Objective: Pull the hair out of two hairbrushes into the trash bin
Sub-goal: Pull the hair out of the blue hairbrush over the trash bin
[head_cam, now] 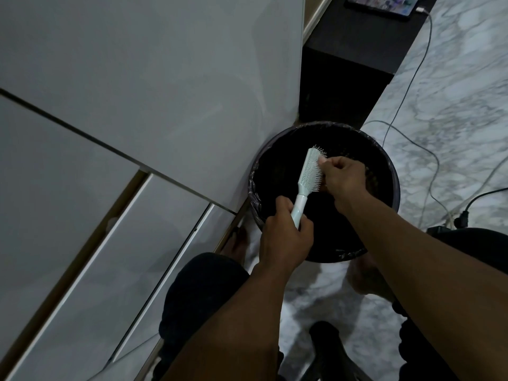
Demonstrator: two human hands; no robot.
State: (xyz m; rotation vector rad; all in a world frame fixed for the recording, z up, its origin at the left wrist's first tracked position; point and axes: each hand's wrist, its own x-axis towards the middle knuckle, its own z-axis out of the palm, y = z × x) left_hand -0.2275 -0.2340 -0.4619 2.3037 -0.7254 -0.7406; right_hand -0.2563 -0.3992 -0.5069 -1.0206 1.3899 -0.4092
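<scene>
A pale mint hairbrush [308, 173] is held over a round black trash bin [384, 166] lined with a dark bag. My left hand [286, 237] grips the brush's handle from below, bristles facing right. My right hand [343, 176] is closed with its fingertips pinched among the bristles on the brush head; any hair between the fingers is too small to make out. Only one brush is in view.
White cabinet doors [137, 105] rise to the left of the bin. A black bench [343, 78] stands behind it with a tablet [382, 4] on top. Cables [412, 78] trail over the marble floor at right. My knees and feet sit close to the bin.
</scene>
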